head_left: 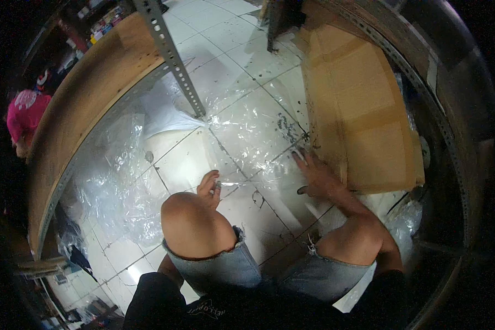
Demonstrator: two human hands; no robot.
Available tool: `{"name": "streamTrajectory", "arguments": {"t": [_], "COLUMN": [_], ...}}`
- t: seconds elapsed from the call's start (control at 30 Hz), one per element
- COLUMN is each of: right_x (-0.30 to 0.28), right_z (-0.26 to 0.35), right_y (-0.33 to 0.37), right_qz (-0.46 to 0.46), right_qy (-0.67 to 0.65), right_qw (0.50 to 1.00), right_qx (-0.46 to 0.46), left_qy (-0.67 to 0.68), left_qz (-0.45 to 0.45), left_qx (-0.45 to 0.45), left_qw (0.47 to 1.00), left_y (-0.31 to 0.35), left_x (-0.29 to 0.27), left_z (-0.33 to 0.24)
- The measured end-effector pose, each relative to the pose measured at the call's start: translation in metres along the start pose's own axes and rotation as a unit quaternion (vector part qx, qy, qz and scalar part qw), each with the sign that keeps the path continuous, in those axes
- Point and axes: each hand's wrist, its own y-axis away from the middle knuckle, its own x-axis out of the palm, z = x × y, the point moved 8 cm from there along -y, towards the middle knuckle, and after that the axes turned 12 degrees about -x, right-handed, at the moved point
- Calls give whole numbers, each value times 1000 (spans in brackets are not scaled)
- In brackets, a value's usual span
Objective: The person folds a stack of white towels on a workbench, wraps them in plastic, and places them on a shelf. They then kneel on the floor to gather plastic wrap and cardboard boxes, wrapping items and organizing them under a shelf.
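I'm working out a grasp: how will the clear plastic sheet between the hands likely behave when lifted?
The clear plastic sheet is probably floppy, given its many creases. It seems light, apparently thin enough for the tiled floor to show through. Its shiny glints suggest it may be slippery.

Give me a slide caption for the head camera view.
Left hand and spread right hand at a clear plastic sheet on a white tiled floor, beside brown cardboard.

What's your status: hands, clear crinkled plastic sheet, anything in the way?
Left hand at near edge of clear plastic sheet, grip unclear; right hand open. Sheet spread over white square-tiled floor. Brown flat cardboard piece beside right hand, possibly crowding it.
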Motion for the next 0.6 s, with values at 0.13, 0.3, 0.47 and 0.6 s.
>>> {"name": "streamTrajectory", "arguments": {"t": [0.13, 0.3, 0.47, 0.6], "right_x": [46, 187, 181, 122], "right_z": [13, -27, 15, 28], "right_y": [-19, 9, 36, 80], "right_qz": [-38, 29, -79, -106], "right_qy": [15, -16, -111, -202], "right_qw": [999, 999, 989, 973], "right_qx": [3, 43, -57, -29], "left_qy": [37, -255, -291, -248], "left_qz": [-93, 64, 165, 307], "left_qx": [126, 59, -20, -138], "left_qw": [987, 963, 942, 908], "left_y": [12, 17, 33, 23], "left_x": [-22, 0, -17, -18], "left_z": [-21, 4, 55, 7]}}
